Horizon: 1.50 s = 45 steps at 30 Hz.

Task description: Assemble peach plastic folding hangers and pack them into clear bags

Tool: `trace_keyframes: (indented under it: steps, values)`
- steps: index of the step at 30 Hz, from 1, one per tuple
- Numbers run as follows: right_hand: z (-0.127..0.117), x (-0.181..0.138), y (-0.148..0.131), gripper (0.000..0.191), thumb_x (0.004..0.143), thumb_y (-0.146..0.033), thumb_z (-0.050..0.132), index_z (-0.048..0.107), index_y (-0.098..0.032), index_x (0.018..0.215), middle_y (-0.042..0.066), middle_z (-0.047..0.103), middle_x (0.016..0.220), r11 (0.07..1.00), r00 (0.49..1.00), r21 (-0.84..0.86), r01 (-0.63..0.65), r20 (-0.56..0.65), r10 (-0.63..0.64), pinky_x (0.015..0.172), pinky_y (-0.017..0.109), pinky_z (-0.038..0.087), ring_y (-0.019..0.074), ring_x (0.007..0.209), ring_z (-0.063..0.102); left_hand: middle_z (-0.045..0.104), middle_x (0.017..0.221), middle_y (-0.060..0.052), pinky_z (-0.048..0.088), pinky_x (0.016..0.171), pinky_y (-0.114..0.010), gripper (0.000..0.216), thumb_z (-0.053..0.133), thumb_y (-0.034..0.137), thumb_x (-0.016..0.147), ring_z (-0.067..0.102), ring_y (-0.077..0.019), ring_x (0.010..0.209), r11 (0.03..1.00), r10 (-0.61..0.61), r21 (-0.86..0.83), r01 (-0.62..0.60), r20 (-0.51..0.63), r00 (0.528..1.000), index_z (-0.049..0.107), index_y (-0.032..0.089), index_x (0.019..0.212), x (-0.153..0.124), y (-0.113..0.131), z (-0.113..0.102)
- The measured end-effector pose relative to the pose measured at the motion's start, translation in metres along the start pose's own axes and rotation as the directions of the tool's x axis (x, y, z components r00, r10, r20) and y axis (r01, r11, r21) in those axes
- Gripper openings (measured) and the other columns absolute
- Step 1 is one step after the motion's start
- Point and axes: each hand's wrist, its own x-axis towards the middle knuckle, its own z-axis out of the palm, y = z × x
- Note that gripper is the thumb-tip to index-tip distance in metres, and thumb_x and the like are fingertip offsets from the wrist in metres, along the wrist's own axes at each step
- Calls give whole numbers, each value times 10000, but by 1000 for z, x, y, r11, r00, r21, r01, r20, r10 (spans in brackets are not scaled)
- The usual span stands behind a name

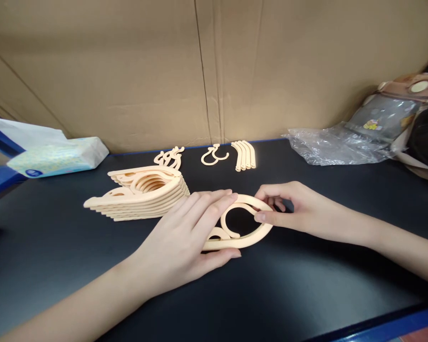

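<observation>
A cream plastic folding hanger (251,240) lies folded between my hands, its rounded end toward the right and a curved hook inside the loop. My left hand (189,232) wraps over its left part from above, fingers on the far side and thumb by the near edge, hiding that end. At the rounded end, my right hand (280,204) pinches the rim between thumb and fingers. Just left of my left hand stands a neat stack of folded hangers (139,197) in the same cream colour.
Along the back of the black table (306,285) lie a cluster of loose hooks (169,156), two more hooks (214,155) and several curved strips (245,155). A tissue pack (60,154) sits at left. Clear plastic wrap (338,145) and a bottle (381,114) are at right, cardboard (128,71) behind.
</observation>
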Motion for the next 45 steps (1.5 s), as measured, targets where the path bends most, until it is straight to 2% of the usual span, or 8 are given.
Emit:
trace_keyframes:
  steps: [3,6,16,30,37,40,42,45]
  values:
    - [-2,1,-2,281,872,-393,662,549,-191,712,-70,396,644,980,997,195,-46,73,32,532,245,274,87,599,348,537,1387,-141,372,1071,-335,632,630,455,919,507,-240,1255,999,29,41,-29,3,1000,409,92,1387,0,1,-3]
    - [-3,2,-4,302,845,-409,680,546,-179,703,-67,394,642,951,992,293,-96,111,65,540,255,248,88,604,332,536,1392,-144,375,1072,-338,653,621,482,918,505,-244,1265,999,20,31,-21,24,1000,409,84,1390,0,1,-4]
    - [-4,6,-2,342,812,-478,682,577,-168,713,-53,372,654,928,975,314,-199,154,157,571,280,211,101,624,302,518,1399,-128,360,1078,-328,733,614,559,888,494,-240,1266,1000,-20,-10,20,48,999,373,113,1417,0,-3,0]
    - [-4,5,0,338,830,-439,693,542,-168,697,-61,370,653,928,981,339,-153,163,102,560,269,209,92,624,304,516,1381,-124,363,1063,-322,708,667,477,885,494,-231,1230,999,-5,-32,6,41,999,380,105,1415,0,-2,-2]
    - [0,4,1,286,795,-420,746,631,-160,764,-52,453,668,890,979,435,-138,193,57,581,255,265,95,640,377,537,1383,-152,390,1101,-361,695,637,459,910,482,-253,1286,999,34,-4,-34,36,999,372,74,1425,-3,0,-2]
    - [2,4,1,285,781,-426,765,645,-168,784,-48,490,682,877,975,459,-140,216,43,595,249,304,97,645,412,549,1382,-156,427,1081,-382,662,626,398,918,499,-266,1279,1000,27,-1,-27,35,999,359,86,1437,-3,5,-3]
    - [2,4,1,336,821,-490,711,637,-168,757,-40,498,665,891,982,442,-104,187,22,602,255,334,104,638,435,552,1377,-151,434,1077,-374,627,619,332,910,508,-262,1270,1000,7,-10,-7,32,999,367,93,1432,0,9,-7]
    - [1,5,5,502,933,-612,480,638,-166,766,1,567,677,883,997,468,-23,72,-13,620,277,389,126,641,499,552,1366,-125,429,1080,-358,582,610,274,887,523,-246,1252,999,-34,-8,35,39,999,404,123,1411,8,11,-22]
